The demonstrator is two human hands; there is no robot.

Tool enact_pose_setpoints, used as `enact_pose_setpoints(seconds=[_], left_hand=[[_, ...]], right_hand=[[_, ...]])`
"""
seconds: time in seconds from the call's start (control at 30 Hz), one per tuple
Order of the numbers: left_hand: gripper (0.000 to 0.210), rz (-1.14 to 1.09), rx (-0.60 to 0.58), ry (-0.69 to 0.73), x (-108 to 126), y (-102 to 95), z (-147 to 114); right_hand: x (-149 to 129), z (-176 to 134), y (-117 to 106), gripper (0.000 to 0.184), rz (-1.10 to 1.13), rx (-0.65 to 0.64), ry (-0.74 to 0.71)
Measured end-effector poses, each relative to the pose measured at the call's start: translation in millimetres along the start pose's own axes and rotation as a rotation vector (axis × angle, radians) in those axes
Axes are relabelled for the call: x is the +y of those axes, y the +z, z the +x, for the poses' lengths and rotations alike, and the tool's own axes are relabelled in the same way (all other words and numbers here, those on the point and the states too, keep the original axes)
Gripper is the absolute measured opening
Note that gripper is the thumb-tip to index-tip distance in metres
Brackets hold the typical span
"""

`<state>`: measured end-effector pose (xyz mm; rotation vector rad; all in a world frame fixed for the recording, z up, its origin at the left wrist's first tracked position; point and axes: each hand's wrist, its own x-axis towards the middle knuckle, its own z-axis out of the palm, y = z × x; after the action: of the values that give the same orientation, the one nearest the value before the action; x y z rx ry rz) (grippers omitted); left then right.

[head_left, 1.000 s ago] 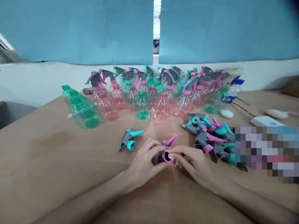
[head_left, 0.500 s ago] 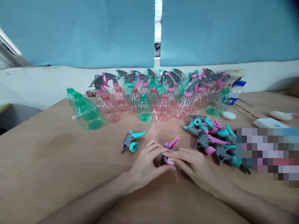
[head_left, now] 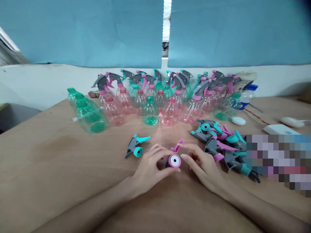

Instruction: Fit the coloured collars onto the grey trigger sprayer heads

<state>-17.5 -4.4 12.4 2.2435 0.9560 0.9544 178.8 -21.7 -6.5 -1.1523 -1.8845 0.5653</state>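
Note:
My left hand (head_left: 150, 165) grips a pink-and-grey trigger spray head (head_left: 174, 160) between thumb and fingers. Its pink collar faces me and shows a white disc with a dark central hole. Just to the right is my right hand (head_left: 202, 165), fingers apart and holding nothing; its index fingertip is close to the pink trigger, and whether it touches I cannot tell. A turquoise-and-grey spray head (head_left: 134, 146) lies on the table beyond my left hand. Beyond my right hand lies a pile of loose spray heads (head_left: 218, 147) in pink, turquoise and grey.
Open-necked green bottles (head_left: 92, 118) and pink bottles (head_left: 170, 113) stand across the table, with several bottles wearing spray heads behind them. At the right are a blue-capped bottle (head_left: 247, 97), a white oval object (head_left: 238, 121) and a white box (head_left: 279, 128). A pixelated patch covers the right edge.
My right fingers have drawn back from the spray head's collar, uncovering the white disc. The collar has turned more toward me in my left hand.

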Motion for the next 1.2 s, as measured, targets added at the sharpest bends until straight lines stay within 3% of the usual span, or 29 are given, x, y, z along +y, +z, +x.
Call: enact_pose_setpoints(seconds=[0.1, 0.4, 0.7, 1.2], left_hand=[[0.029, -0.001, 0.013, 0.007, -0.6, -0.5, 0.7], [0.026, 0.059, 0.055, 0.104, -3.5, 1.9, -0.2], [0.026, 0.156, 0.075, 0.162, -7.4, 3.8, -2.1], [0.022, 0.208, 0.059, 0.209, -7.0, 3.1, -2.5]], right_hand=[[-0.9, -0.3, 0.1, 0.021, 0.003, 0.014, -0.023], [-8.3, -1.4, -2.0, 0.009, -0.089, -0.005, -0.266], [-6.9, 0.4, -1.8, 0.012, -0.108, -0.078, -0.155], [-12.6, 0.2, 0.0, 0.016, -0.156, -0.079, -0.085]])
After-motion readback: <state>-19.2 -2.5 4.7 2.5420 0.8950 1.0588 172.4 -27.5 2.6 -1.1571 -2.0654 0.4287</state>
